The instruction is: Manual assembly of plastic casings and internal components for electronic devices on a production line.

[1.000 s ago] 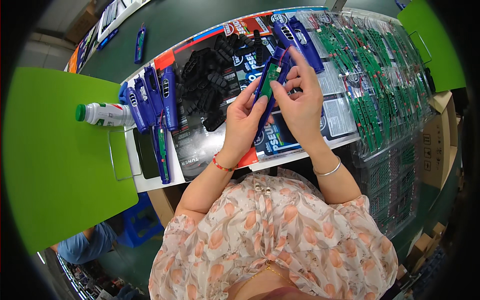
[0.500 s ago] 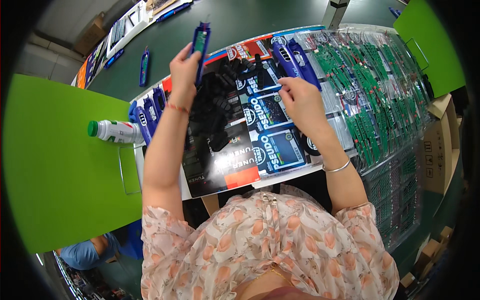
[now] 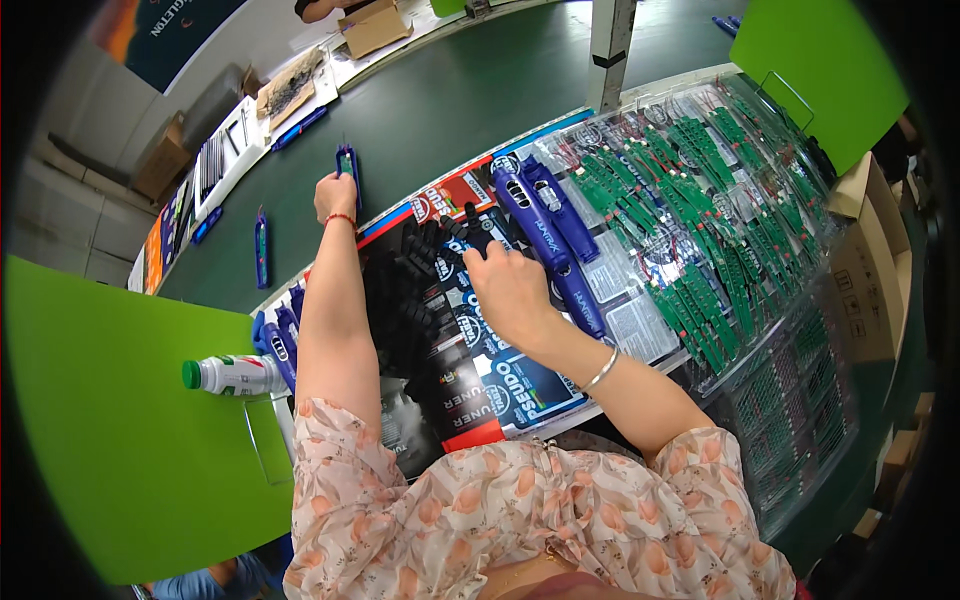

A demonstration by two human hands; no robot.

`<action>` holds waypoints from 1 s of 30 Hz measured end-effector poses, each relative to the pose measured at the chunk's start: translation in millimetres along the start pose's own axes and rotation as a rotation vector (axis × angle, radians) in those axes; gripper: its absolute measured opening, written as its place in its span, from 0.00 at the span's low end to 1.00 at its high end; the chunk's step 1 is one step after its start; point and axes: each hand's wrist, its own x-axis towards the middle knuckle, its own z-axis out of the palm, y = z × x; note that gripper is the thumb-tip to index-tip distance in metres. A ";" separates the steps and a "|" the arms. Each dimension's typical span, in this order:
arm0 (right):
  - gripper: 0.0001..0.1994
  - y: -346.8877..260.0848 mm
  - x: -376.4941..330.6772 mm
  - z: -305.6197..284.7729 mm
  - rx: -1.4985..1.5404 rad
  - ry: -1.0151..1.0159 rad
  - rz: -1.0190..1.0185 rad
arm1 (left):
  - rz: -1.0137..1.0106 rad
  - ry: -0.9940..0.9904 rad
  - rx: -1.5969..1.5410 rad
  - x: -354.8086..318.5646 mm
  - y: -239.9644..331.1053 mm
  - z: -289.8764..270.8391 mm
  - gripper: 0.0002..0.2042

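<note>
My left hand [image 3: 336,198] is stretched out over the green work surface, its fingers closed round a blue plastic casing half [image 3: 350,165] with a green circuit board inside. Whether that casing rests on the surface, I cannot tell. My right hand [image 3: 512,292] hovers at the edge of a heap of small black plastic parts [image 3: 395,290]. Its thumb and forefinger are bent together beside the heap, and what they may hold is hidden. To the right of this hand lie several blue casing halves [image 3: 550,240]. Another blue casing with a green board [image 3: 262,250] lies farther left.
Many green circuit boards with wires [image 3: 700,220] lie on clear plastic trays at the right. A white bottle with a green cap [image 3: 235,375] is at the left, near a bright green panel [image 3: 120,420]. A metal post [image 3: 610,55] stands at the back; a cardboard box [image 3: 870,270] is far right.
My left hand has carried the blue casing farther out, onto or above the green surface. My right hand has moved from beside the blue casings to the black parts. The view has turned.
</note>
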 end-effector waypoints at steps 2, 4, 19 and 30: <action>0.07 -3.4 -8.9 -12.0 0.051 -0.005 -0.006 | 0.040 0.014 0.087 7.3 -8.6 -7.3 0.21; 0.09 -4.3 -19.1 -21.4 0.100 -0.009 -0.013 | 0.142 0.386 0.270 -2.1 -13.0 -1.4 0.21; 0.15 53.5 -70.8 -68.2 0.442 0.225 0.203 | 0.878 -0.290 -0.196 -271.4 96.7 -15.9 0.25; 0.19 64.0 -77.8 -71.7 1.101 0.356 0.378 | -0.012 -0.941 -1.320 -290.5 33.2 -105.3 0.27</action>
